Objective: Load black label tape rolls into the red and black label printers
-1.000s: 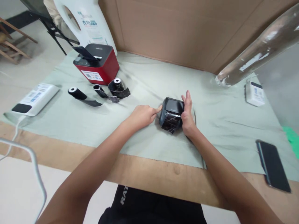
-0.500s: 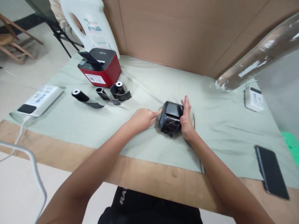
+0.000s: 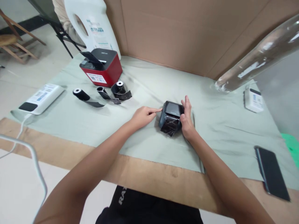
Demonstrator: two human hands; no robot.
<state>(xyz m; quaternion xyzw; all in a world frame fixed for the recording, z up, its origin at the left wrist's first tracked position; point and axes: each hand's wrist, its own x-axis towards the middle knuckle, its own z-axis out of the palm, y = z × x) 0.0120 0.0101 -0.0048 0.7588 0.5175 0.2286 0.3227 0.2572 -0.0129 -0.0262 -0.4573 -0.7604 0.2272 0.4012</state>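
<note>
A small dark portable printer point(image 3: 174, 108) stands on the green cloth between my hands. A shiny black strip point(image 3: 170, 125) hangs from its front and covers part of the face. The index finger of my left hand point(image 3: 143, 117) is stretched out, its tip at the printer's left side. The other fingers of that hand are curled in with nothing visible in them. My right hand point(image 3: 187, 123) lies against the printer's right side, fingers extended upward and thumb near the front edge.
A red printer point(image 3: 106, 73) stands back left before a white jug point(image 3: 98, 29). Near it lie a black roll point(image 3: 81, 94), another roll point(image 3: 102, 92) and a wider one point(image 3: 121, 90). A white power strip point(image 3: 42, 99) is far left, a phone point(image 3: 272, 172) right, and a clear plastic tube point(image 3: 254, 56) back right.
My left index finger has straightened more and its hand has shifted slightly up. The right hand and the printer stay about where they were. The whole view has shifted slightly.
</note>
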